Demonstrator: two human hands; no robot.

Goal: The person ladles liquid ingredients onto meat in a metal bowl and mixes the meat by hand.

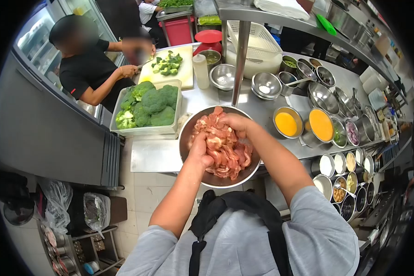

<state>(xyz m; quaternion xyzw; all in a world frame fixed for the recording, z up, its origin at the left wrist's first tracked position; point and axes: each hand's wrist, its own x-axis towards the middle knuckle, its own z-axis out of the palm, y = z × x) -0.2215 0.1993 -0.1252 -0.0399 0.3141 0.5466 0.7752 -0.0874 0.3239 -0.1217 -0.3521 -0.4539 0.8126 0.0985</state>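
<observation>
A wide metal bowl (188, 166) at the counter's front edge holds a heap of raw meat strips (225, 154), pink and glossy. On the heap's left side, my left hand (200, 151) has its fingers curled into the meat, thumb toward me. My right hand (236, 123) reaches in from the far right side and grasps more strips. The meat hides most fingertips of both hands. Left of the bowl stands a clear plastic tub (145, 130) full of broccoli heads (154, 101).
A co-worker (89, 69) with a knife cuts broccoli on a white board (187, 69). A shelf post (240, 64) rises just behind the bowl. Pots of orange liquid (321, 125) stand to the right, near stacked metal bowls (267, 84) and several seasoning containers (326, 165).
</observation>
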